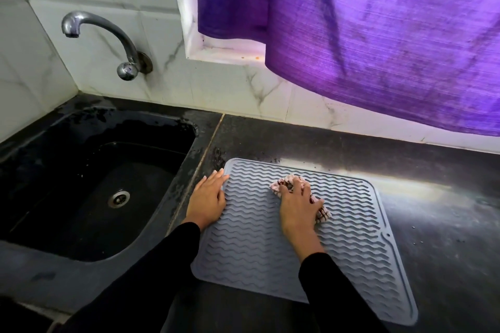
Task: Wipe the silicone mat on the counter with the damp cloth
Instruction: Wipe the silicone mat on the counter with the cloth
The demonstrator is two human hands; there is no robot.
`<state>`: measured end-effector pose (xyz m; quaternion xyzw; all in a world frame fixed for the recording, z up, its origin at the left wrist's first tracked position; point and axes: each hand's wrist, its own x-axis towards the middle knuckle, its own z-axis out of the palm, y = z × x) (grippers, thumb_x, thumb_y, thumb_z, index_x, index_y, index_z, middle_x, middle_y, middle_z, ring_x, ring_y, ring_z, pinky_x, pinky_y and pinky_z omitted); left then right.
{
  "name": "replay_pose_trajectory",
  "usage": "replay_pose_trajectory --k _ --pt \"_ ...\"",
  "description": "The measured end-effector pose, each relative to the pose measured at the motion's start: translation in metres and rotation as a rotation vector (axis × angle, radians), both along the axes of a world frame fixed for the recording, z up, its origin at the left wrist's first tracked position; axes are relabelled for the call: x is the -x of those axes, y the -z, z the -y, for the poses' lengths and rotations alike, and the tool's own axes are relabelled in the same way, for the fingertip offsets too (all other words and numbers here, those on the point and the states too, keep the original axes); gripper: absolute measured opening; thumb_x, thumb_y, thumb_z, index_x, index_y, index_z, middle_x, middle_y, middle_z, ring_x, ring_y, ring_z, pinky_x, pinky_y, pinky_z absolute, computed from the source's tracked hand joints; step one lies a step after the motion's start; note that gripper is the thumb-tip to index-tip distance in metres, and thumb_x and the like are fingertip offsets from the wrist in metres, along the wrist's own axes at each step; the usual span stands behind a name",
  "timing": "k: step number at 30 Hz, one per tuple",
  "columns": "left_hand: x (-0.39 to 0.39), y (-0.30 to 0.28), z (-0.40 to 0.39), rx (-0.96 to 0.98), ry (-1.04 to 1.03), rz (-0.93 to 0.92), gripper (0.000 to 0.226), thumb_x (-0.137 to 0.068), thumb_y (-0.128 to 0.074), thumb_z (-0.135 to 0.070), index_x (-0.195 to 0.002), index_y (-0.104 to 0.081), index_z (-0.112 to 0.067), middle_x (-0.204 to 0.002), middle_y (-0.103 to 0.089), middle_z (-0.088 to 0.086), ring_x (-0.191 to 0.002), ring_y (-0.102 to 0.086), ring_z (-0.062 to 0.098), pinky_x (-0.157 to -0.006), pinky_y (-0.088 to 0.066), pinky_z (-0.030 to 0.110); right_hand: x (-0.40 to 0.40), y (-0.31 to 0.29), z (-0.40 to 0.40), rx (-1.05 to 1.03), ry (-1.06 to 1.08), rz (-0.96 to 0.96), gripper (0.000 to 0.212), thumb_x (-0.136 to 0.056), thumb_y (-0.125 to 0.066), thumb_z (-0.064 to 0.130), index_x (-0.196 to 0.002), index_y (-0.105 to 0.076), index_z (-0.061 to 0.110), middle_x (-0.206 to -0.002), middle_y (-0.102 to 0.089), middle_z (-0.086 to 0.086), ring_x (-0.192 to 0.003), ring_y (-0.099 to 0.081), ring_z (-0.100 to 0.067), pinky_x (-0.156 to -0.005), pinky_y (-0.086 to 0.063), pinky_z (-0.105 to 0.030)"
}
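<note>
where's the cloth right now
In the head view, the cloth is bunched under the right hand, on the far middle of the grey mat, right of the sink.

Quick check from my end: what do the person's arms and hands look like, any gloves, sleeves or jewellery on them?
Both arms wear long, close-fitting black sleeves that end at the wrists. The left hand and right hand are bare: no gloves, and no rings, watch or bracelets show. The nails on the left hand's fingers look pale and neatly trimmed. No markings or logos show on the sleeves.
</note>
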<state>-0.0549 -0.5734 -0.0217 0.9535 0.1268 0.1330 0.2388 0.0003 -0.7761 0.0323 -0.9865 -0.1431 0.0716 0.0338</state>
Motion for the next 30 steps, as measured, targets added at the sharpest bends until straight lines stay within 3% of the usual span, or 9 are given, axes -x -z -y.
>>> replay_pose_trajectory --k 6,8,12,16,19,22,24,26,30 --pt "-0.001 0.000 0.001 -0.021 -0.009 0.014 0.061 -0.085 -0.013 -0.032 -0.137 -0.043 -0.019 -0.147 -0.039 -0.002 -0.138 -0.029 0.010 -0.115 -0.015 0.029 0.002 -0.002 0.002 0.062 -0.041 0.042 0.043 -0.099 -0.042 0.022 -0.141 -0.031 0.029 -0.158 -0.010 -0.002 -0.143 -0.010 -0.030 -0.101 -0.028 -0.056" --pt "-0.001 0.001 0.003 -0.017 -0.013 0.029 0.069 -0.080 -0.007 -0.038 -0.136 -0.044 -0.019 -0.146 -0.039 -0.002 -0.138 -0.029 0.010 -0.114 -0.014 0.027 -0.001 -0.004 0.000 0.105 -0.069 0.087 0.043 -0.099 -0.042 0.022 -0.140 -0.033 0.026 -0.158 -0.010 -0.002 -0.141 -0.014 -0.031 -0.098 -0.030 -0.055" --pt "-0.001 0.000 0.003 -0.020 -0.029 0.024 0.058 -0.086 -0.016 -0.030 -0.136 -0.044 -0.020 -0.147 -0.038 -0.003 -0.138 -0.029 0.009 -0.113 -0.013 0.025 -0.003 -0.005 -0.013 0.237 -0.133 0.193 0.039 -0.098 -0.041 0.018 -0.137 -0.041 0.018 -0.155 -0.017 -0.007 -0.134 -0.023 -0.037 -0.093 -0.032 -0.054" --pt "-0.001 0.000 0.002 -0.023 -0.018 0.018 0.073 -0.078 -0.005 -0.041 -0.136 -0.044 -0.020 -0.147 -0.038 -0.002 -0.138 -0.029 0.009 -0.114 -0.013 0.026 0.003 -0.008 -0.026 0.331 -0.178 0.229 0.036 -0.098 -0.035 0.014 -0.132 -0.047 0.012 -0.153 -0.023 -0.011 -0.132 -0.024 -0.042 -0.091 -0.033 -0.053" --pt "0.000 0.001 0.000 -0.012 -0.011 0.017 0.070 -0.079 -0.008 -0.039 -0.135 -0.045 -0.020 -0.146 -0.040 -0.001 -0.138 -0.030 0.011 -0.114 -0.016 0.029 -0.011 -0.008 -0.011 0.034 -0.095 0.071 0.033 -0.096 -0.042 0.017 -0.127 -0.053 0.024 -0.145 -0.038 0.003 -0.130 -0.031 -0.033 -0.097 -0.032 -0.053" --pt "-0.001 0.003 -0.001 -0.002 0.001 0.005 0.058 -0.084 -0.019 -0.029 -0.135 -0.046 -0.019 -0.146 -0.040 0.002 -0.137 -0.032 0.014 -0.114 -0.019 0.033 -0.029 -0.026 0.019 -0.679 0.173 -0.173 0.015 -0.088 -0.058 0.030 -0.092 -0.072 0.032 -0.109 -0.070 0.009 -0.115 -0.057 -0.020 -0.093 -0.044 -0.037" --pt "-0.002 0.005 -0.002 0.002 0.000 0.006 0.058 -0.083 -0.021 -0.028 -0.134 -0.046 -0.018 -0.145 -0.041 0.003 -0.137 -0.033 0.015 -0.115 -0.020 0.035 -0.038 -0.042 0.031 -0.841 0.318 -0.067 0.019 -0.089 -0.058 0.038 -0.091 -0.074 0.027 -0.100 -0.073 -0.002 -0.108 -0.062 -0.027 -0.086 -0.047 -0.034" --pt "-0.003 0.005 -0.003 -0.004 0.002 0.010 0.057 -0.083 -0.023 -0.027 -0.134 -0.046 -0.019 -0.145 -0.041 0.003 -0.137 -0.033 0.015 -0.114 -0.021 0.035 -0.037 -0.043 0.039 -0.601 0.362 0.072 0.024 -0.093 -0.052 0.033 -0.111 -0.068 0.029 -0.118 -0.064 -0.003 -0.119 -0.047 -0.032 -0.096 -0.039 -0.044" --pt "-0.004 0.006 -0.004 -0.005 0.008 0.019 0.056 -0.082 -0.025 -0.024 -0.133 -0.047 -0.018 -0.145 -0.041 0.004 -0.136 -0.034 0.017 -0.114 -0.022 0.036 -0.013 -0.018 0.046 -0.034 0.197 0.053 0.033 -0.098 -0.037 0.021 -0.127 -0.054 0.025 -0.139 -0.043 -0.001 -0.130 -0.030 -0.029 -0.100 -0.028 -0.051"
